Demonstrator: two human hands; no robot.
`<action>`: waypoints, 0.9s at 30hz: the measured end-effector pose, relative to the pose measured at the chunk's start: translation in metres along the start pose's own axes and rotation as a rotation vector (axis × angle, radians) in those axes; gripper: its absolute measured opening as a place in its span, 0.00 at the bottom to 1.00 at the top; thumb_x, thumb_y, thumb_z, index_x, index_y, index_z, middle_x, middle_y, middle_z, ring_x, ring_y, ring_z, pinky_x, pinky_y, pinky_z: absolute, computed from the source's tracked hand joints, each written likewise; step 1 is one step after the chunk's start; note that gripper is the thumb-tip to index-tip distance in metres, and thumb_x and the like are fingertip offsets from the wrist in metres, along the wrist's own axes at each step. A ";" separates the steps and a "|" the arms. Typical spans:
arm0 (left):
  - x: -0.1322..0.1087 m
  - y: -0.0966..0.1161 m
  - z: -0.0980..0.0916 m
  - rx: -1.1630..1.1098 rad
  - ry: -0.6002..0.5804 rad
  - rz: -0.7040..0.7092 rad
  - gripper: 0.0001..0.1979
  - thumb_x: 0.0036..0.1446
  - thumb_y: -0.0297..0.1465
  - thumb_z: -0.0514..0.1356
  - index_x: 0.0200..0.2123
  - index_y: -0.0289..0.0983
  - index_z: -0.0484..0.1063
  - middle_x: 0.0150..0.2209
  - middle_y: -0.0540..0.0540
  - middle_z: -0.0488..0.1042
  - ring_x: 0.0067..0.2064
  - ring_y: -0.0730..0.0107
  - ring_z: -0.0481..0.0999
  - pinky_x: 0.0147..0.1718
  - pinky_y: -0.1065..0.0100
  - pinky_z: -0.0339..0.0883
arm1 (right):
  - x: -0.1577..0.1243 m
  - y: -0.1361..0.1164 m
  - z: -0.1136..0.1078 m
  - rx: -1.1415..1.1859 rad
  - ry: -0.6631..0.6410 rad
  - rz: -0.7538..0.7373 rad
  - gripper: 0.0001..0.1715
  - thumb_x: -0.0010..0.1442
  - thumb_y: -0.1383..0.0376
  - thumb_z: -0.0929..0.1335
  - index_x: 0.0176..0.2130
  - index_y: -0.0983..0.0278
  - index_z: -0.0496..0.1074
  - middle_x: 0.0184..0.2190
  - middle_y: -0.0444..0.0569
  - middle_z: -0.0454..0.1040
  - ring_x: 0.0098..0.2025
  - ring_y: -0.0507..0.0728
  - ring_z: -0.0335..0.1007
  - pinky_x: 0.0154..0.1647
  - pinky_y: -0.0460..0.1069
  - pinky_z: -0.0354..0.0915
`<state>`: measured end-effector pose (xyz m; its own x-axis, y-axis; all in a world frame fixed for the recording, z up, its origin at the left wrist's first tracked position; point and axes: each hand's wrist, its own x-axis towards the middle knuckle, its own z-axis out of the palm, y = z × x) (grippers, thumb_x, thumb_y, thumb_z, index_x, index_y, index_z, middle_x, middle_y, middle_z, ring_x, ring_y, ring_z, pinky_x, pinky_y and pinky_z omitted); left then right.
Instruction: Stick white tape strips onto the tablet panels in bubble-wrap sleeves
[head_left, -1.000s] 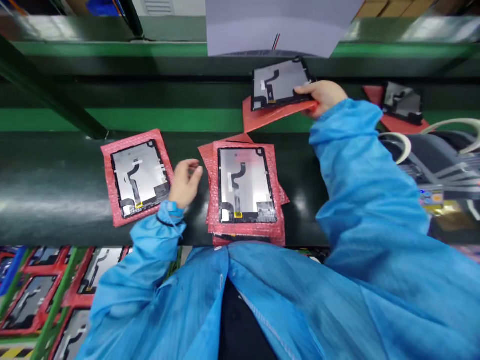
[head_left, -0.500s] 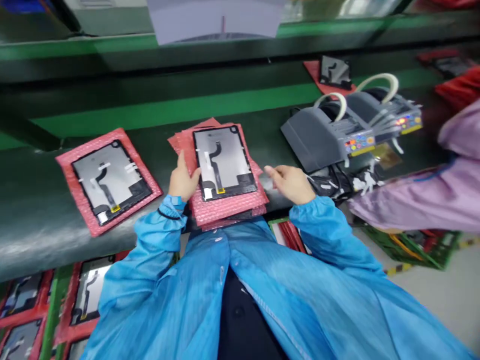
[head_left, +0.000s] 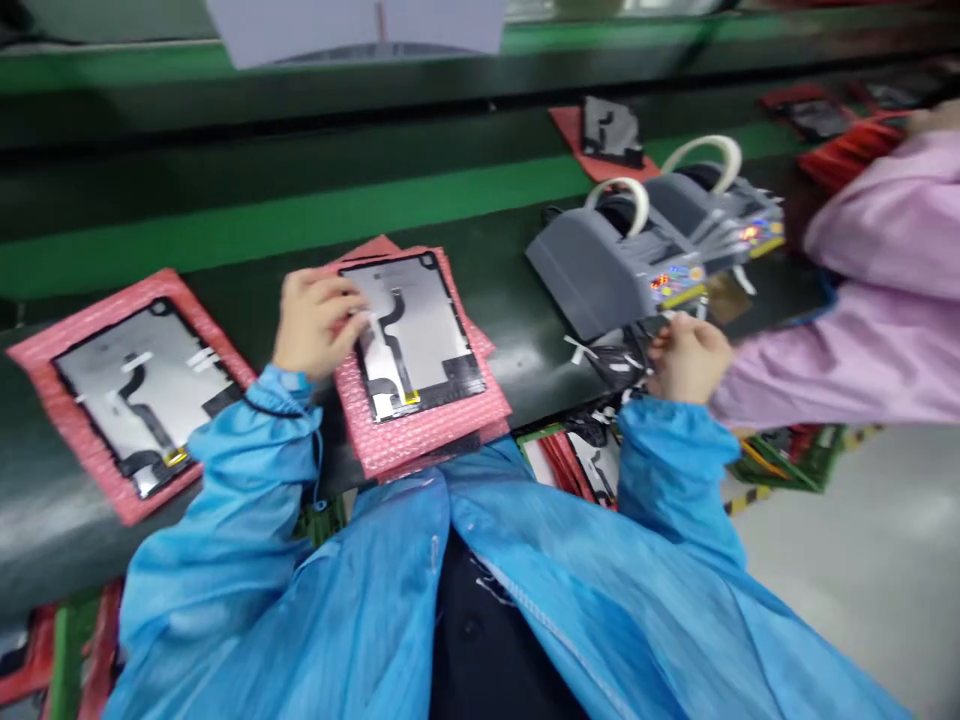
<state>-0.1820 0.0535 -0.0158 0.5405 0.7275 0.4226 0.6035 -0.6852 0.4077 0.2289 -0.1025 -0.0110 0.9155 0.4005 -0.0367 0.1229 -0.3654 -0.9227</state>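
A screen panel (head_left: 416,335) lies back-up on a stack of pink bubble-wrap sheets (head_left: 427,425) in front of me. My left hand (head_left: 315,322) rests on the panel's left edge, fingers curled over it near a strip of white tape. My right hand (head_left: 686,355) is closed at the front of a grey tape dispenser (head_left: 600,270), pinching at a tape strip too small to make out clearly. A second panel (head_left: 142,390) on pink wrap (head_left: 45,340) lies to the left.
A second tape dispenser (head_left: 712,215) stands beside the first. Another person's pink sleeve (head_left: 862,320) reaches in from the right. A further panel on red wrap (head_left: 607,135) sits on the green belt (head_left: 300,220). Crates of panels lie under the table edge (head_left: 585,465).
My right hand let go of the far panel, came back and went right to the tape dispenser. My left hand moved onto the middle panel. The view swung right.
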 end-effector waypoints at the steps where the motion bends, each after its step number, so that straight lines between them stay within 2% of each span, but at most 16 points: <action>1: 0.005 -0.004 0.005 -0.032 -0.065 0.080 0.21 0.66 0.46 0.53 0.42 0.43 0.82 0.49 0.42 0.81 0.57 0.47 0.73 0.64 0.38 0.58 | -0.010 -0.005 0.005 -0.014 -0.035 -0.067 0.10 0.62 0.53 0.64 0.33 0.54 0.64 0.34 0.56 0.74 0.37 0.62 0.76 0.35 0.57 0.72; 2: 0.009 -0.010 0.012 -0.064 -0.120 0.129 0.21 0.66 0.46 0.53 0.43 0.43 0.83 0.50 0.41 0.81 0.59 0.46 0.72 0.63 0.38 0.58 | -0.023 -0.012 0.013 -0.022 -0.114 -0.144 0.12 0.61 0.49 0.64 0.33 0.53 0.65 0.33 0.54 0.74 0.36 0.63 0.76 0.34 0.58 0.72; 4: 0.014 -0.020 0.025 -0.123 -0.212 0.171 0.22 0.66 0.47 0.54 0.47 0.42 0.83 0.54 0.41 0.80 0.64 0.43 0.66 0.65 0.38 0.56 | -0.050 -0.031 0.039 -0.009 -0.363 -0.277 0.16 0.58 0.45 0.66 0.32 0.53 0.66 0.28 0.50 0.71 0.30 0.61 0.71 0.32 0.57 0.69; 6: 0.014 -0.028 0.035 -0.142 -0.266 0.175 0.23 0.65 0.48 0.56 0.51 0.42 0.81 0.57 0.41 0.79 0.68 0.40 0.61 0.67 0.36 0.50 | -0.077 -0.053 0.076 0.005 -0.658 -0.376 0.15 0.56 0.49 0.69 0.29 0.56 0.67 0.25 0.47 0.68 0.26 0.56 0.64 0.31 0.54 0.66; 7: 0.013 -0.031 0.039 -0.139 -0.281 0.173 0.23 0.65 0.49 0.57 0.53 0.44 0.80 0.59 0.42 0.77 0.70 0.39 0.60 0.68 0.35 0.47 | -0.088 -0.064 0.097 -0.031 -0.780 -0.421 0.14 0.57 0.52 0.69 0.28 0.58 0.67 0.25 0.46 0.68 0.27 0.54 0.64 0.34 0.52 0.66; 10: 0.008 -0.035 0.043 -0.135 -0.298 0.161 0.25 0.63 0.52 0.60 0.57 0.48 0.77 0.64 0.43 0.73 0.71 0.38 0.57 0.69 0.31 0.37 | -0.109 -0.086 0.156 -0.278 -0.968 -0.485 0.11 0.61 0.61 0.68 0.28 0.62 0.67 0.26 0.45 0.70 0.30 0.53 0.66 0.38 0.49 0.64; 12: 0.006 -0.037 0.044 -0.141 -0.300 0.161 0.26 0.62 0.54 0.60 0.58 0.49 0.76 0.66 0.42 0.71 0.71 0.38 0.56 0.68 0.29 0.36 | -0.115 -0.091 0.183 -0.419 -1.002 -0.500 0.11 0.63 0.65 0.66 0.28 0.63 0.68 0.26 0.44 0.70 0.30 0.52 0.65 0.38 0.48 0.63; 15: 0.005 -0.037 0.045 -0.138 -0.301 0.168 0.28 0.63 0.55 0.58 0.59 0.48 0.76 0.67 0.41 0.69 0.70 0.37 0.55 0.68 0.28 0.36 | -0.117 -0.090 0.202 -0.571 -1.000 -0.544 0.10 0.65 0.65 0.66 0.31 0.65 0.71 0.28 0.45 0.72 0.32 0.52 0.66 0.38 0.47 0.62; 23: 0.005 -0.037 0.048 -0.166 -0.290 0.169 0.30 0.63 0.58 0.56 0.59 0.48 0.76 0.67 0.42 0.69 0.69 0.38 0.56 0.67 0.27 0.35 | -0.124 -0.094 0.209 -0.816 -0.947 -0.653 0.11 0.66 0.65 0.65 0.39 0.66 0.78 0.40 0.54 0.79 0.46 0.60 0.74 0.50 0.52 0.67; 27: 0.004 -0.038 0.049 -0.169 -0.283 0.174 0.30 0.63 0.58 0.56 0.59 0.47 0.77 0.66 0.41 0.69 0.69 0.37 0.57 0.67 0.26 0.36 | -0.127 -0.097 0.210 -0.881 -0.927 -0.694 0.11 0.66 0.64 0.67 0.38 0.67 0.78 0.42 0.57 0.79 0.49 0.63 0.75 0.53 0.53 0.67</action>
<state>-0.1739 0.0842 -0.0688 0.7813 0.5643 0.2669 0.3955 -0.7783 0.4877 0.0203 0.0587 0.0021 0.0460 0.9710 -0.2344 0.9318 -0.1263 -0.3402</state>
